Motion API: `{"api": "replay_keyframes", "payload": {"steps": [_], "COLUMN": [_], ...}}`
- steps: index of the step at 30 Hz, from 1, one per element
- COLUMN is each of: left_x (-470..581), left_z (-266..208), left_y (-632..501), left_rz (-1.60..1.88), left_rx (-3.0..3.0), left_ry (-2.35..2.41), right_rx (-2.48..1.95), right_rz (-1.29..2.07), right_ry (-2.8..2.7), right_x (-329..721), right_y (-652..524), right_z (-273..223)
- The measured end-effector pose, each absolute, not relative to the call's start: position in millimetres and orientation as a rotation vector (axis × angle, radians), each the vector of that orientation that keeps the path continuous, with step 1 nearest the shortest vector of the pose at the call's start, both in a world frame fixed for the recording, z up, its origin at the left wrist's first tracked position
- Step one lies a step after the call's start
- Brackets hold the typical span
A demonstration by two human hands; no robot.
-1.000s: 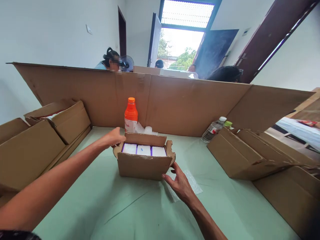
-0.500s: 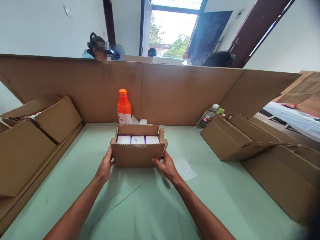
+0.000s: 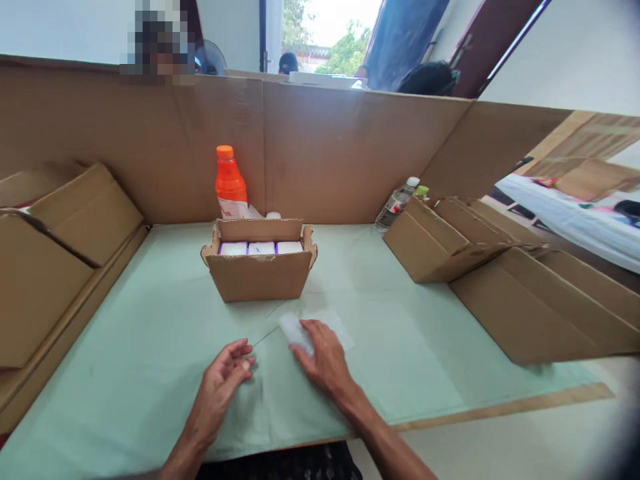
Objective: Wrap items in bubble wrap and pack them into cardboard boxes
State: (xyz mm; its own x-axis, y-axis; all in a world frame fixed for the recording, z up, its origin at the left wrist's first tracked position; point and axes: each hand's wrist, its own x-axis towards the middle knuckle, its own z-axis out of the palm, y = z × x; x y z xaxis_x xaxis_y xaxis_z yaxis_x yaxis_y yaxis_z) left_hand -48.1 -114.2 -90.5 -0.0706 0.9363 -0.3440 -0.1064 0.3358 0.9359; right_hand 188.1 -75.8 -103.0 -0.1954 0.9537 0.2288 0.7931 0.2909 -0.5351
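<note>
My right hand (image 3: 323,357) rests on a clear bubble wrap sheet (image 3: 343,331), its fingers and thumb gripping the near part. To the left, my left hand (image 3: 226,373) hovers over the green cloth with loosely curled fingers, thumb apart, holding nothing. Beyond both hands stands an open cardboard box (image 3: 260,279). Inside it sit white packs (image 3: 262,249) with purple edges, side by side. Neither hand touches the box.
Behind the box stand an orange bottle (image 3: 231,183) and a small white-capped item (image 3: 273,215). A clear bottle (image 3: 397,203) leans at the right beside cardboard boxes (image 3: 440,250). More boxes (image 3: 90,213) line the left. A cardboard partition (image 3: 345,157) crosses the back, with people beyond.
Both hands have let go of the cardboard box and come back towards me. My right hand has taken hold of the bubble wrap and drawn it nearer and leftward. The view has tilted down.
</note>
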Motion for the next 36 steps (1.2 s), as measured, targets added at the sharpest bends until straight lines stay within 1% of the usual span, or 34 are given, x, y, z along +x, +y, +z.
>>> {"api": "replay_keyframes", "payload": {"steps": [3,5,7,9,11,14,16,20,23,27,32,36], "left_x": [-56.8,-65.8,-66.1,-53.2,-32.3,-11.2,-17.8,-68.7,-94.0,-82.0,-69.4,-79.0], "left_z": [-87.3,-85.9,-83.2,-78.3,-72.2,-67.3,-70.3,-84.1,-92.5,-103.9,-106.1,-89.7], "left_y": [-113.9,-113.3,-113.5,-113.0,-111.0,-107.7,-107.7,-117.7,-128.2,-133.0,-117.9,-97.4], "left_rz": [1.161,1.227,1.226,1.131,0.935,0.631,0.513,0.388,0.436,0.468,0.524,0.582], "left_rx": [0.897,1.021,1.287,1.667,2.029,2.325,2.383,2.385,2.305,2.144,2.133,2.228], "left_ry": [1.509,1.684,1.787,1.72,1.496,1.185,1.166,1.42,1.696,2.009,1.972,2.053], "right_rx": [-1.267,-1.24,-1.309,-1.358,-1.369,-1.404,-1.446,-1.574,-1.678,-1.734,-1.587,-1.682], "right_rz": [0.669,0.784,0.768,0.678,0.596,0.509,0.445,0.301,0.186,0.074,0.028,-0.09], "right_ry": [-1.948,-1.848,-1.808,-1.876,-2.02,-2.279,-2.385,-2.317,-2.176,-2.166,-2.231,-2.123], "right_x": [167.2,172.1,183.1,189.7,187.4,178.4,181.6,216.1,234.2,216.6,196.6,211.3], "right_y": [-97.2,-99.2,-93.3,-85.0,-79.2,-79.1,-83.9,-94.3,-94.2,-86.0,-82.7,-80.8], "right_z": [-91.7,-85.5,-85.9,-92.3,-100.8,-109.5,-111.8,-115.3,-117.9,-116.6,-110.9,-108.1]}}
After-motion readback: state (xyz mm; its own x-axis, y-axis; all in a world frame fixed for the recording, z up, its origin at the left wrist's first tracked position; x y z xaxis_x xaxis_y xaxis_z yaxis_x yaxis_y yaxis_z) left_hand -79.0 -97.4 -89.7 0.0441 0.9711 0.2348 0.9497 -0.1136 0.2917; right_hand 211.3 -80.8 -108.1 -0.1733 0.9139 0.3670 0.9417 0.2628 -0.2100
